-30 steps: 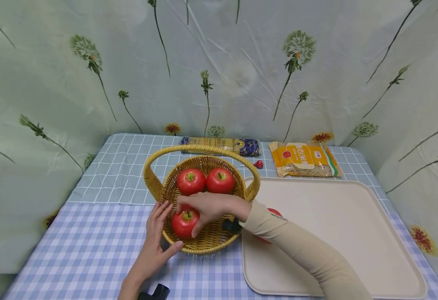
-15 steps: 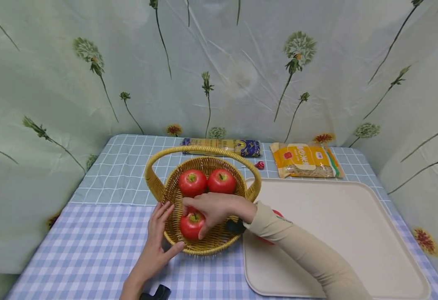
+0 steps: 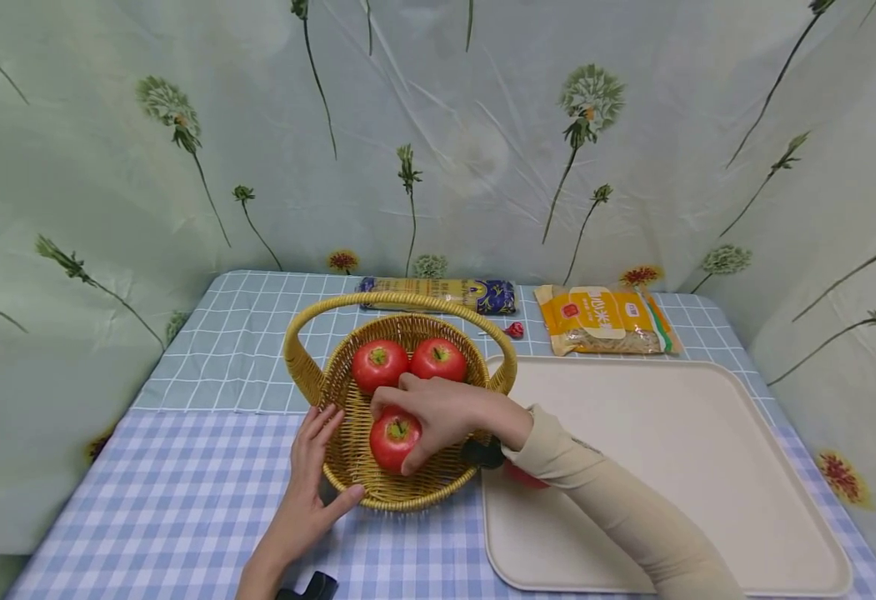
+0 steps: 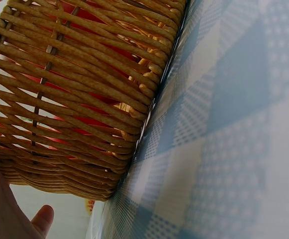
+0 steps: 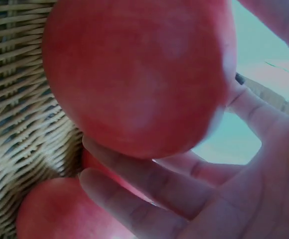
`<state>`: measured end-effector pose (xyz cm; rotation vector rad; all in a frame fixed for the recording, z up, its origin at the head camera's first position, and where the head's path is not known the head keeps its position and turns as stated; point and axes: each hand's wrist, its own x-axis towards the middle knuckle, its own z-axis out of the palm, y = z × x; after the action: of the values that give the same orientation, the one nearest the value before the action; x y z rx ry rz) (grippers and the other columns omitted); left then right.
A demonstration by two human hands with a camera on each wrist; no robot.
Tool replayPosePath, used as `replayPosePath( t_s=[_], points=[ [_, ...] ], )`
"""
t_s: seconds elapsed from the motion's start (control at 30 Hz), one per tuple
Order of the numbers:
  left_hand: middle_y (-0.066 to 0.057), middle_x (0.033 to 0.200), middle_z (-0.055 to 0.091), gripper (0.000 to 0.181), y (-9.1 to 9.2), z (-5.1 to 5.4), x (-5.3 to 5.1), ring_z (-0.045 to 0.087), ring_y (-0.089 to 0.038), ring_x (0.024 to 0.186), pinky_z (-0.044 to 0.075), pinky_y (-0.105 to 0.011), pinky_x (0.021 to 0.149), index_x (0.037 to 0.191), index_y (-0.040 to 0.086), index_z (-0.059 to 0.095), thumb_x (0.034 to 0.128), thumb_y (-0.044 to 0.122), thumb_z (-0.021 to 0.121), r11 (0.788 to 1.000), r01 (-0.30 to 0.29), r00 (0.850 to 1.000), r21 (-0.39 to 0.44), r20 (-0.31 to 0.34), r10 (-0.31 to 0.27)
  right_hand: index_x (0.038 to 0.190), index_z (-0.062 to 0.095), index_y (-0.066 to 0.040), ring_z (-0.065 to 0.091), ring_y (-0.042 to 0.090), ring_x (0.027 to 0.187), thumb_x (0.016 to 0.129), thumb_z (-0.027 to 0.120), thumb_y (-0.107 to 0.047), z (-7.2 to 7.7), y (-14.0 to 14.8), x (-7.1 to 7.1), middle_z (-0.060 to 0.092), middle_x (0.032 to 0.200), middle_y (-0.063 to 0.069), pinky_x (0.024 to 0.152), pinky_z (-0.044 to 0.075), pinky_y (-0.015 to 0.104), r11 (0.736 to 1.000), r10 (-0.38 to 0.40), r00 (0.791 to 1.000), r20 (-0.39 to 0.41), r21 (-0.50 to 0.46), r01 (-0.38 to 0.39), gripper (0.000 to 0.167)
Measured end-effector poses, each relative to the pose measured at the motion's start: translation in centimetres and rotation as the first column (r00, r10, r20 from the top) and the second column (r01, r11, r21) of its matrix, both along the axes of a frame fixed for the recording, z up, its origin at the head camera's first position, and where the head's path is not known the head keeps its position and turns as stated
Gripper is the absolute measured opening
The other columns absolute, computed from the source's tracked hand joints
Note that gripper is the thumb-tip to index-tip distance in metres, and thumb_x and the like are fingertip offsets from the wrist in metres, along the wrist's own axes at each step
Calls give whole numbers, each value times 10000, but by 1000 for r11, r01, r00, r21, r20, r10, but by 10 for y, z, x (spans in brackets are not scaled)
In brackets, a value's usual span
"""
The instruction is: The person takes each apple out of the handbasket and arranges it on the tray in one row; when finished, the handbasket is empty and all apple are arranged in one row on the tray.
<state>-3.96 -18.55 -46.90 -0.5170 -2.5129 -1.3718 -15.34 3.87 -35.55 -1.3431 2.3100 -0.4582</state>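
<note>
A yellow wicker basket (image 3: 400,503) with an arched handle stands at the middle of the table. My right hand (image 3: 448,414) reaches in from the right and grips a red apple (image 3: 394,442) near the basket's front. Its fingers (image 5: 149,184) curl around that apple in the right wrist view. Behind it in the basket sit two more red apples, one at left (image 3: 380,365) and one at right (image 3: 438,358). My left hand (image 3: 306,483) rests against the basket's left side, fingers spread and fairly straight. The woven wall (image 4: 69,99) fills much of the left wrist view.
A beige tray (image 3: 678,467) lies right of the basket; a red thing (image 3: 525,477) on it is mostly hidden by my right forearm. Behind are a long blue-and-yellow packet (image 3: 438,295), an orange food bag (image 3: 607,320) and a small red-wrapped lollipop (image 3: 514,330).
My right hand has shifted the gripped apple rightward inside the basket, away from its left wall. The left hand stays in place at the basket's side.
</note>
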Motion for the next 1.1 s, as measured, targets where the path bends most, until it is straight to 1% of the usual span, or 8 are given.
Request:
replayPosePath(
  t_s=[0.13, 0.27, 0.4, 0.5, 0.6, 0.73, 0.93, 1.1],
  points=[
    [-108, 1536, 151, 884, 0, 0, 0, -55, -296, 1410, 88, -662, 1014, 1491, 74, 253, 760, 155, 744, 1000, 1, 1000, -1, -1, -1, 1233, 457, -308, 523, 143, 965, 704, 800, -470, 4, 8, 3, 442, 1121, -15, 829, 467, 342, 997, -33, 999, 17, -74, 34, 651],
    [-117, 1536, 150, 886, 0, 0, 0, -56, -297, 1411, 81, -650, 1020, 1491, 72, 252, 759, 150, 745, 1000, 2, 1000, 2, -2, -2, 1240, 455, -299, 527, 136, 982, 720, 784, -482, 6, 14, 7, 421, 1145, -10, 829, 471, 334, 985, -66, 998, 3, -157, 66, 642],
    [-125, 1534, 151, 888, 0, 0, 0, -56, -299, 1410, 75, -639, 1027, 1493, 75, 250, 759, 148, 745, 1000, 3, 1000, 2, -5, -3, 1251, 457, -287, 534, 122, 964, 723, 775, -494, 7, 21, 13, 413, 1131, -19, 815, 476, 322, 969, -100, 994, -39, -231, 88, 650],
    [-125, 1534, 152, 889, 0, 1, 0, -54, -299, 1411, 74, -629, 1033, 1495, 85, 249, 759, 151, 745, 1000, 1, 1000, 0, -7, -1, 1251, 465, -286, 539, 111, 953, 717, 766, -516, 7, 25, 17, 424, 1127, -32, 803, 481, 317, 958, -121, 989, -80, -271, 95, 655],
    [-124, 1534, 153, 893, 1, 2, -1, -53, -301, 1411, 71, -620, 1037, 1496, 92, 249, 756, 149, 746, 1000, 1, 1000, 2, -11, -1, 1240, 478, -289, 532, 102, 958, 714, 758, -531, 7, 29, 23, 428, 1129, -46, 804, 478, 317, 943, -140, 985, -104, -316, 101, 643],
    [-122, 1536, 152, 896, 1, 2, -2, -52, -302, 1411, 68, -620, 1038, 1496, 88, 251, 751, 141, 746, 1000, 1, 1000, 6, -15, -1, 1218, 482, -304, 523, 89, 976, 721, 752, -533, 7, 33, 28, 419, 1153, -65, 805, 476, 310, 909, -178, 980, -95, -397, 126, 610],
    [-116, 1538, 150, 899, 1, 1, -2, -53, -304, 1411, 70, -621, 1036, 1497, 97, 252, 750, 144, 749, 1000, -1, 1000, 12, -16, 1, 1184, 497, -313, 497, 88, 1017, 708, 791, -466, 7, 43, 33, 398, 1168, -68, 764, 501, 277, 835, -215, 974, -66, -529, 148, 580],
    [-113, 1539, 148, 896, 0, 1, -1, -57, -304, 1410, 70, -628, 1031, 1493, 79, 256, 749, 140, 751, 1000, 1, 1000, 13, -13, -1, 1191, 507, -295, 478, 126, 1080, 700, 810, -442, 7, 53, 41, 411, 1166, -47, 778, 509, 286, 783, -227, 973, -32, -601, 163, 596]
  ],
)
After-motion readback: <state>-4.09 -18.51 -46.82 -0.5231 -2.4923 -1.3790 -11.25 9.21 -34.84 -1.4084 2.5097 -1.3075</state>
